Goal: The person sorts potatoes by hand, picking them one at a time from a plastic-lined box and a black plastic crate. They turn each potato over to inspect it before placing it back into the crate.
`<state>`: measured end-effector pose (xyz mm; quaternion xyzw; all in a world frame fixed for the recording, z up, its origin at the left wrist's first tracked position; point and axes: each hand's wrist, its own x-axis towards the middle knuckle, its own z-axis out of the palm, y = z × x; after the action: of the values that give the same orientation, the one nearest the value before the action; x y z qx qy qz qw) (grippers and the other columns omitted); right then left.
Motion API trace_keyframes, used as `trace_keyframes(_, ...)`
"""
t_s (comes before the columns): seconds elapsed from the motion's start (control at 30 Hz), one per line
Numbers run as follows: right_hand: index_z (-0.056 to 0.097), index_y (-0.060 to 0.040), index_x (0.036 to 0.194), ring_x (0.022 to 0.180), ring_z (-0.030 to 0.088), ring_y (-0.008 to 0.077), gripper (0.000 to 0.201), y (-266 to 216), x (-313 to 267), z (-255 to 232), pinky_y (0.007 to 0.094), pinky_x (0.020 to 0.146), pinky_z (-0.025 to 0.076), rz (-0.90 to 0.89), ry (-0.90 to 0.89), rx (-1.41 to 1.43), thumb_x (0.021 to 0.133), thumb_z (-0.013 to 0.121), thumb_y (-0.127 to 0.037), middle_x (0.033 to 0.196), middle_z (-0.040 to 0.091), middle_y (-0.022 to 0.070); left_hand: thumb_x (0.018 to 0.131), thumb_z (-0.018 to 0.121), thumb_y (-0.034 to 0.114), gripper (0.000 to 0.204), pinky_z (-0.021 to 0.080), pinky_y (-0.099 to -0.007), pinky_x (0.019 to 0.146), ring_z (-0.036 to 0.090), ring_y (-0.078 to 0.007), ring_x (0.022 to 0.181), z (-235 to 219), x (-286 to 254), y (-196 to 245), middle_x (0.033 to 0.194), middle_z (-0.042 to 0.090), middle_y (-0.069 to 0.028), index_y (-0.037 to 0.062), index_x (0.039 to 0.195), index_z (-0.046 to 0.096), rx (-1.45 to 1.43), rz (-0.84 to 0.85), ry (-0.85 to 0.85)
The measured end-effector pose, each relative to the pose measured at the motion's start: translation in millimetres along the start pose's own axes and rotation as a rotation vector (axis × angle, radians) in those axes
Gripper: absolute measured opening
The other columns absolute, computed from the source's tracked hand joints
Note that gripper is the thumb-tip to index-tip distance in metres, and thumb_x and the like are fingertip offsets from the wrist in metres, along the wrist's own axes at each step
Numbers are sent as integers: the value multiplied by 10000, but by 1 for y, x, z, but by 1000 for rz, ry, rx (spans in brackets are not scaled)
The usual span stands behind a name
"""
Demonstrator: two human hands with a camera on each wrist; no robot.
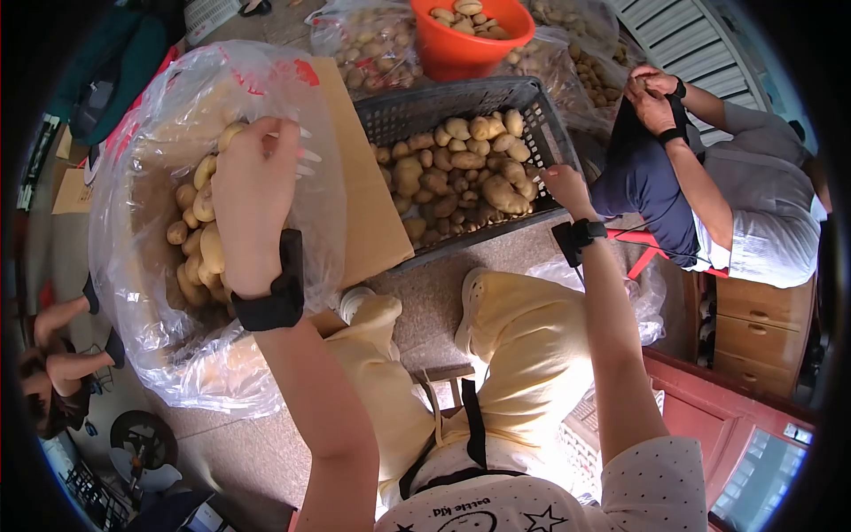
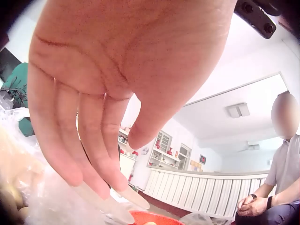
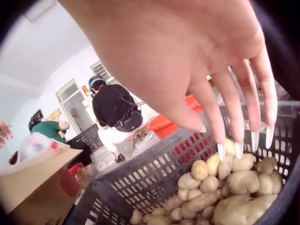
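My left hand (image 1: 253,191) hangs over a cardboard box lined with a clear plastic bag (image 1: 124,266), which holds yellowish potatoes (image 1: 211,248). Its fingers (image 2: 65,140) are loosely extended with long nails, and nothing lies in the palm. Over the right end of a black slotted crate (image 3: 131,183) is my right hand (image 1: 567,188), fingers spread and holding nothing. In the right wrist view its nails point down at the potatoes (image 3: 201,201), overlapping some of them. The crate's potatoes vary in size, some large and knobbly.
A cardboard flap (image 1: 359,177) stands between box and crate. Behind the crate, an orange bucket (image 1: 461,49) holds potatoes, beside clear bags of potatoes (image 1: 372,44). A seated person (image 1: 753,177) is at the right. Beyond the crate, another person in black (image 3: 115,105) squats.
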<state>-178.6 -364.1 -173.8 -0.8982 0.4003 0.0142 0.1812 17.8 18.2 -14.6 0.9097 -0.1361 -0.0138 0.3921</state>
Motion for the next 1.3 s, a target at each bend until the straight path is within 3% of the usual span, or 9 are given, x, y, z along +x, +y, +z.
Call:
trace_keyframes(0.1, 690, -72, 963, 973, 610, 410, 380, 5, 5, 12, 458, 879, 479, 51, -73, -45, 814, 530, -384, 957, 651, 246, 857, 534, 322, 345, 472, -362, 743, 649, -280, 789, -1, 0, 1, 782, 678, -118, 30, 982, 668, -6, -3, -8)
trace_keyframes(0.2, 684, -43, 957, 964, 610, 423, 384, 9, 4, 17, 465, 882, 477, -53, -104, -22, 801, 532, -360, 954, 648, 260, 859, 523, 325, 351, 472, -361, 742, 650, -282, 790, -1, 0, 3, 789, 678, -120, 29, 982, 667, -3, -13, -15)
trace_keyframes(0.73, 657, -71, 996, 983, 617, 390, 332, 22, 30, 50, 459, 858, 491, -104, -238, -27, 779, 587, -312, 996, 656, 220, 869, 515, 337, 353, 474, -374, 735, 640, -288, 804, 3, 1, 7, 822, 674, -113, 39, 985, 665, 37, -33, -44)
trace_keyframes(0.87, 686, -93, 942, 880, 655, 342, 290, -1, 45, 63, 421, 801, 520, -124, -141, -171, 785, 643, -334, 915, 687, 165, 872, 513, 337, 348, 479, -382, 741, 637, -286, 824, 4, 0, 7, 842, 671, -118, 48, 998, 661, 75, -29, -19)
trace_keyframes(1.0, 653, -97, 1066, 923, 652, 328, 394, -33, 61, 66, 422, 793, 526, -51, -202, -133, 764, 660, -351, 941, 676, 182, 873, 518, 328, 330, 483, -384, 737, 638, -290, 817, 2, 0, 18, 849, 671, -119, 59, 997, 663, 59, -100, -50)
trace_keyframes(1.07, 607, -58, 1145, 857, 670, 291, 479, -35, 78, 82, 388, 710, 549, 103, -438, 199, 770, 666, -349, 899, 676, 178, 876, 519, 323, 323, 484, -382, 731, 639, -289, 812, 6, 1, 13, 850, 673, -118, 58, 993, 663, 96, -84, -30)
trace_keyframes(1.1, 498, -39, 1261, 698, 674, 245, 580, -18, 99, 111, 348, 579, 553, -6, -353, 79, 779, 682, -303, 866, 675, 165, 879, 520, 317, 317, 486, -380, 725, 641, -288, 807, 7, 1, 12, 852, 675, -117, 56, 989, 663, 132, -70, -13)
trace_keyframes(1.23, 300, -106, 1386, 543, 627, 184, 726, -17, 125, 138, 304, 447, 504, 113, -385, 49, 782, 685, -223, 803, 668, 128, 887, 519, 307, 307, 487, -382, 718, 642, -280, 799, 6, 4, 18, 850, 679, -116, 55, 988, 662, 108, -113, -29)
trace_keyframes(1.3, 306, -115, 1385, 532, 618, 179, 714, -18, 130, 139, 301, 440, 499, 162, -404, 106, 785, 679, -222, 782, 661, 119, 890, 518, 295, 300, 495, -375, 718, 651, -271, 794, 6, 6, 21, 855, 682, -118, 51, 992, 660, 95, -100, -50)
